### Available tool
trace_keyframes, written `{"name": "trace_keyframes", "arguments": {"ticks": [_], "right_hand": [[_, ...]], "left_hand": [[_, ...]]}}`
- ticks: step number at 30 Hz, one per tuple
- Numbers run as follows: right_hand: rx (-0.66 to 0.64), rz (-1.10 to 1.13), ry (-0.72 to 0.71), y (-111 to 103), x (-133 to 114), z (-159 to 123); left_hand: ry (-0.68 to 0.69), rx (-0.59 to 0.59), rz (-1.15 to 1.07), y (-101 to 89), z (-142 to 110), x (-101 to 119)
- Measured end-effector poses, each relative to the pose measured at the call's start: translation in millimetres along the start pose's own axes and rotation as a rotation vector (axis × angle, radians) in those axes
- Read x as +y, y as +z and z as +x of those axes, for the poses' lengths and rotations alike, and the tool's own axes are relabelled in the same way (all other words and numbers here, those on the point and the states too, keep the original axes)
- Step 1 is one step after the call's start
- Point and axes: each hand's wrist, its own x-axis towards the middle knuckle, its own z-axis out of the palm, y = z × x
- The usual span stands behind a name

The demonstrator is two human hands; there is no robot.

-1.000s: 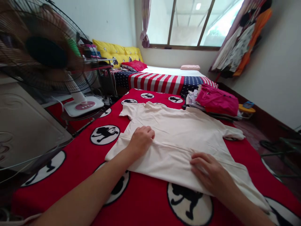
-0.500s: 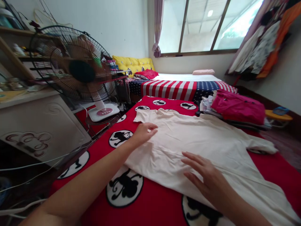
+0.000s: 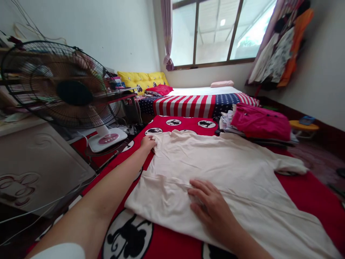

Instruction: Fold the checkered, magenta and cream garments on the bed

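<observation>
A cream short-sleeved shirt (image 3: 215, 162) lies spread over a red blanket (image 3: 172, 248) printed with black figures in white circles. My left hand (image 3: 148, 142) is stretched out to the shirt's far left sleeve, its fingers closed on the sleeve's edge. Lower on the cloth, near the hem, rests my right hand (image 3: 207, 201) with its fingers apart, holding nothing. The other sleeve lies bunched at the right. Some wrinkles run across the shirt's body.
Folded clothes with a magenta garment (image 3: 260, 120) on top sit at the far right of the blanket. To the left a large fan (image 3: 75, 93) stands by a white cabinet (image 3: 40, 165). Behind is a bed (image 3: 188, 104) with a striped cover; a yellow stool (image 3: 304, 126) stands right.
My left hand has moved from above the shirt out to the far left sleeve and closed on it. My right hand has come down onto the cloth. The view has shifted right.
</observation>
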Motion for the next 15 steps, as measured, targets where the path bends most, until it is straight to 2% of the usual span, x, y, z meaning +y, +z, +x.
{"name": "trace_keyframes", "arguments": {"ticks": [3,5,6,8,9,10,12,15], "right_hand": [[0.009,0.037,0.000,-0.6,-0.4,0.0],[0.008,0.062,-0.001,-1.3,0.8,-0.9],[0.006,0.075,-0.002,-1.8,1.7,-1.6],[0.009,0.110,-0.003,-2.9,3.2,-3.2],[0.016,0.133,0.003,-3.6,3.7,-4.0],[0.026,0.165,0.016,-4.5,4.0,-4.8],[0.063,0.255,0.057,-6.6,4.0,-6.4],[0.148,0.399,0.135,-12.3,4.9,-7.7]], "left_hand": [[0.135,-0.030,-0.085,16.4,-14.8,39.9],[0.276,-0.143,-0.146,26.8,-35.0,69.7],[0.370,-0.260,-0.181,30.2,-47.5,82.6],[0.619,-0.594,-0.243,30.1,-73.7,99.9],[0.696,-0.696,-0.237,25.9,-85.8,102.7],[0.738,-0.749,-0.207,19.0,-96.3,101.1],[0.699,-0.676,-0.084,-1.3,-111.1,85.0],[0.483,-0.431,0.118,-38.0,-119.7,38.8]]}}
